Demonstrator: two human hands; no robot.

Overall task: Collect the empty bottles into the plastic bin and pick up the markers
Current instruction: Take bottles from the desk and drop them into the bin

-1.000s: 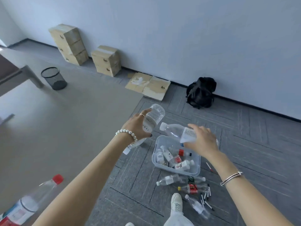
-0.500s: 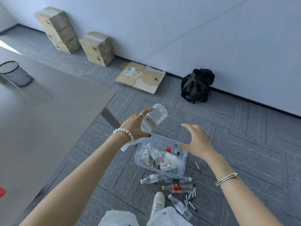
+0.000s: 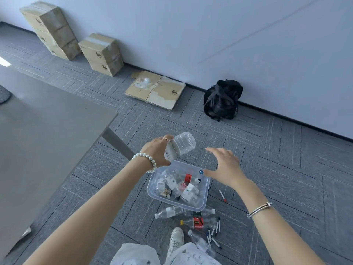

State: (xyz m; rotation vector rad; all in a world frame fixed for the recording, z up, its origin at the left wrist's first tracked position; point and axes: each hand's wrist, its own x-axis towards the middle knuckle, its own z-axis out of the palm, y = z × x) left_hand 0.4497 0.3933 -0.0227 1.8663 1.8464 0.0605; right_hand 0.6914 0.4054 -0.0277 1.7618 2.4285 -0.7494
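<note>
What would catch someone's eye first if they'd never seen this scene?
Probably the two hands over the clear plastic bin of bottles: the left hand grips a clear empty bottle, the right hand is spread open. After that, the loose bottles and markers on the carpet by the shoe, and the black backpack at the wall.
</note>
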